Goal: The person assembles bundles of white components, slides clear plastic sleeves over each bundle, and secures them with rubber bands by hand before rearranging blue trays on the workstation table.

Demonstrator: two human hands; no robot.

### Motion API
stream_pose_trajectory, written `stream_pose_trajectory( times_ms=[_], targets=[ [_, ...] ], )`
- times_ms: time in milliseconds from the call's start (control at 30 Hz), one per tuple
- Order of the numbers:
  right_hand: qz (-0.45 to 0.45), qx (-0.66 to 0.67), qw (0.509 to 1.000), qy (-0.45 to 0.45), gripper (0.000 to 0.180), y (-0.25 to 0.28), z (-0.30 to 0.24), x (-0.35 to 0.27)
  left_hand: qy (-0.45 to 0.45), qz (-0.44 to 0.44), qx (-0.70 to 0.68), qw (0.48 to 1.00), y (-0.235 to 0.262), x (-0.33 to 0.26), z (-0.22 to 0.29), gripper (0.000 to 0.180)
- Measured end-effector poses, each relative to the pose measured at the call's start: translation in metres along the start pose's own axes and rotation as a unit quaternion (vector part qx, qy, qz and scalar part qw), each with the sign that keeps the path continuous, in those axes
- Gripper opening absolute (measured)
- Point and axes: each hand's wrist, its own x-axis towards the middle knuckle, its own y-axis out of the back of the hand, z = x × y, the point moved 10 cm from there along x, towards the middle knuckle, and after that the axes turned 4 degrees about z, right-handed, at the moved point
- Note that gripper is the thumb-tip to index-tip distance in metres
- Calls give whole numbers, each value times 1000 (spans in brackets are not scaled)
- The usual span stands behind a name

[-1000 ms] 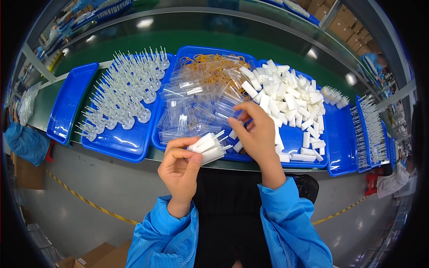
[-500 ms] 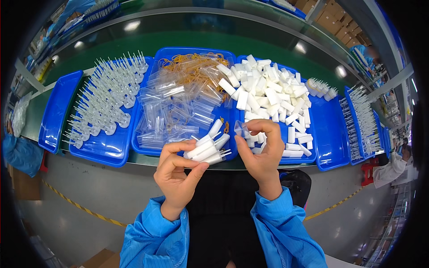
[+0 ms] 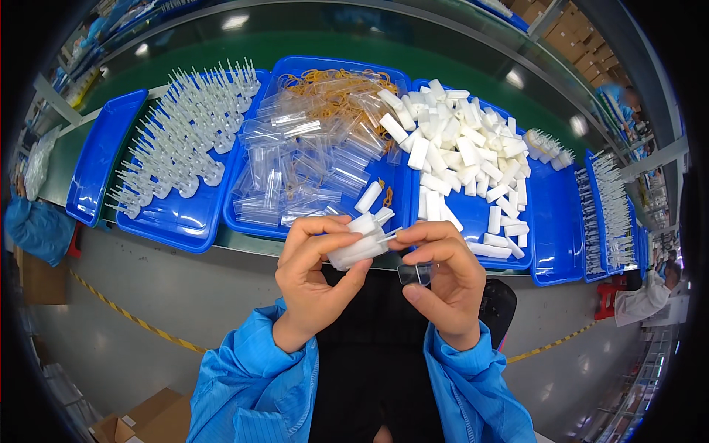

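Observation:
My left hand [image 3: 314,275] is closed round a small bundle of white block-shaped parts [image 3: 356,252] with thin pale stems poking out at the right end. Close beside it, my right hand [image 3: 452,279] pinches a small clear plastic piece [image 3: 415,274] between thumb and fingers. Its index fingertip meets the stems of the bundle. Both hands are in front of a blue tray [image 3: 388,229] heaped with clear plastic sleeves [image 3: 269,173] and yellow-brown rubber bands [image 3: 332,85]. A loose white part [image 3: 368,198] lies in that tray's near right corner.
White blocks [image 3: 473,151] fill the blue tray on the right. To the left, another tray carries rows of translucent parts with upright stems [image 3: 185,125]. More stemmed parts [image 3: 613,210] stand far right. A dark green surface [image 3: 310,37] runs behind the trays.
My hands have come together; the right fingertips have moved down to the bundle's stems, with the clear piece still pinched. The bundle has turned in my left hand. The whole view has shifted slightly.

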Motion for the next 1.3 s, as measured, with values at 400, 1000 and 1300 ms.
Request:
stream_pose_trajectory(
  times_ms=[400,1000,1300],
  targets=[
    [102,-6,993,-60,27,29,16,-5,-57,-39,72,995,-8,-1,5,23],
    [95,41,989,-103,19,20,32,-12,-84,-20,124,989,-7,-2,9,25],
    [131,4,991,-42,20,19,26,-14,-116,-51,132,983,-13,0,18,23]
  ],
)
